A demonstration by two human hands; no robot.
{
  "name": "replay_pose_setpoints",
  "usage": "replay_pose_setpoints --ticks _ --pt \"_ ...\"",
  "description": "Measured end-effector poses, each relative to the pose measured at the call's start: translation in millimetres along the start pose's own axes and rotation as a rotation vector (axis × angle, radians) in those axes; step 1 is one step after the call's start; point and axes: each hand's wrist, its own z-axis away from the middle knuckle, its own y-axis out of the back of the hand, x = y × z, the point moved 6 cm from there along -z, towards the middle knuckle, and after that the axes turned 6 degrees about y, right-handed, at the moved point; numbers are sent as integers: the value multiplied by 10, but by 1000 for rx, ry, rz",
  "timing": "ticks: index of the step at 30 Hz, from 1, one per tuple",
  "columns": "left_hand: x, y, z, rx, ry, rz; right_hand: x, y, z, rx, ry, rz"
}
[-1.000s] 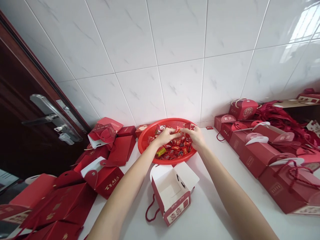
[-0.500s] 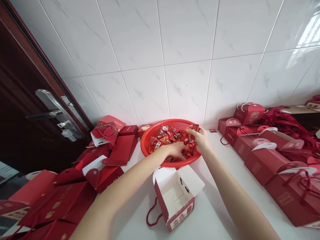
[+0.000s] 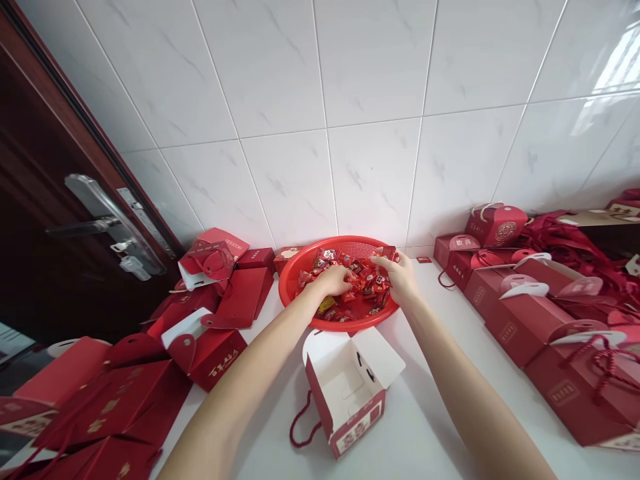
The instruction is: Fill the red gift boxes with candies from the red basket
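Note:
A red plastic basket (image 3: 289,300) holds many red-wrapped candies (image 3: 327,255), with a bare patch of its floor showing near the front. My left hand (image 3: 336,280) reaches into the middle of it, fingers curled down onto a wrapped candy and partly hidden. At the basket's right rim, my right hand (image 3: 400,275) grips red-wrapped candy (image 3: 385,253) between thumb and fingers. Just in front of the basket stands an open gift box (image 3: 345,393), its white inside showing no contents and its flaps folded outward. A dark red cord handle (image 3: 301,427) loops from its left side.
Red gift boxes (image 3: 125,407) crowd the left side of the white table (image 3: 425,413). A row of closed boxes (image 3: 510,320) lines the right, with dark red ribbon or cord (image 3: 555,240) behind. A tiled wall (image 3: 370,180) rises at the back; a door handle (image 3: 115,223) is at left.
My left hand has moved from the basket's front right to its middle, uncovering the bare patch. My right hand stays by the right rim with candy. The view has shifted slightly.

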Motion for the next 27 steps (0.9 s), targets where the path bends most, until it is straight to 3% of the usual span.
replay_pose_setpoints --ticks 4,19,24,27 --pt "-15 56 -19 99 74 -15 15 -4 -6 -20 -26 -51" --pt "-19 61 -44 114 111 -56 118 11 -95 -58 -256 -338" --pt "71 54 -16 144 35 -61 161 73 -182 -70 -259 -396" --pt "254 -30 27 117 -141 -83 175 83 -213 -94 -231 -459"
